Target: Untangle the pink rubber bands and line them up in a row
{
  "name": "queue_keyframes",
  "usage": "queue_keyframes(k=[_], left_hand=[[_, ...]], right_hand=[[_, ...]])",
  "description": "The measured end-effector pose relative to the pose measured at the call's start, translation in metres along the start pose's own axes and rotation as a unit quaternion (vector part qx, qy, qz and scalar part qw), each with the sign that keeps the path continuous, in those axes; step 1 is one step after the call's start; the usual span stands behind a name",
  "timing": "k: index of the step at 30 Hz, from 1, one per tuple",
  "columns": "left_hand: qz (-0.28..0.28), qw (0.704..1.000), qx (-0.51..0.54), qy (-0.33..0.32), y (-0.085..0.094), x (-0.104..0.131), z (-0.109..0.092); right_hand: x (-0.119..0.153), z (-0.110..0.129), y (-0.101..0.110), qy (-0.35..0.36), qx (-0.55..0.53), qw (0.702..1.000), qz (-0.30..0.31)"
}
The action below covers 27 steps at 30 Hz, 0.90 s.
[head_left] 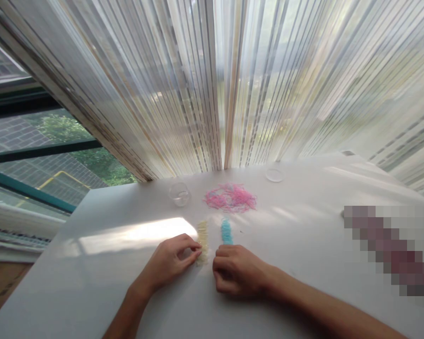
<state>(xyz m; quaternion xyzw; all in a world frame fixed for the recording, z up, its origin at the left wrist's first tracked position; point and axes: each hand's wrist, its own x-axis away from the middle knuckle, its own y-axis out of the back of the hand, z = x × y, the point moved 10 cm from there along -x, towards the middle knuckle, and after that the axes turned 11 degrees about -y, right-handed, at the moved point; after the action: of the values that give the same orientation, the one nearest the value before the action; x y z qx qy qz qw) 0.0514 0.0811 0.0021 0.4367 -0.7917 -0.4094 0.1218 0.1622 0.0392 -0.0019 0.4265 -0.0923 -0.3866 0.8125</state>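
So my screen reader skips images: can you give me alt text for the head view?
Two bare hands rest on a white table: the left hand pinches a yellow strip, the right hand sits curled just below a blue strip. Beyond lie a pink pile, a clear cup, a clear lid and striped curtains.

Two hands are resting on the worktop (127,282): one left hand (169,261) and one right hand (238,270). Three heaps of thin strands are lying there: one yellow row (202,238), one blue row (226,231) and one pink pile (231,197). One clear cup (179,194) and one clear lid (274,175) are sitting further back.
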Motion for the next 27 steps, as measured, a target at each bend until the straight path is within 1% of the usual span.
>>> queue_keyframes(k=[3, 6, 10, 13, 16, 20, 27], left_hand=[[-0.007, 1.000, -0.012, 0.001, 0.005, 0.001, -0.003], [-0.015, 1.000, -0.006, -0.015, 0.007, 0.002, -0.012], [0.036, 0.999, 0.022, -0.025, -0.006, 0.002, -0.025], [0.055, 0.997, 0.041, -0.023, -0.011, 0.001, -0.030], [0.062, 0.997, 0.052, -0.018, -0.011, 0.001, -0.030], [0.075, 0.996, 0.048, 0.001, -0.009, 0.004, -0.023], [0.121, 0.991, 0.039, 0.034, -0.015, 0.009, -0.016]], right_hand=[[0.000, -0.001, 0.002, 0.004, 0.000, 1.000, -0.015], [0.001, -0.001, 0.007, 0.007, -0.008, 1.000, -0.028], [0.001, -0.001, 0.008, 0.010, -0.019, 1.000, -0.023], [0.001, -0.003, 0.006, 0.007, -0.024, 1.000, -0.012], [0.001, -0.004, 0.006, 0.005, -0.024, 1.000, -0.009], [0.001, -0.004, 0.005, 0.004, -0.014, 1.000, -0.013], [0.001, -0.004, 0.001, 0.002, 0.008, 1.000, -0.009]])
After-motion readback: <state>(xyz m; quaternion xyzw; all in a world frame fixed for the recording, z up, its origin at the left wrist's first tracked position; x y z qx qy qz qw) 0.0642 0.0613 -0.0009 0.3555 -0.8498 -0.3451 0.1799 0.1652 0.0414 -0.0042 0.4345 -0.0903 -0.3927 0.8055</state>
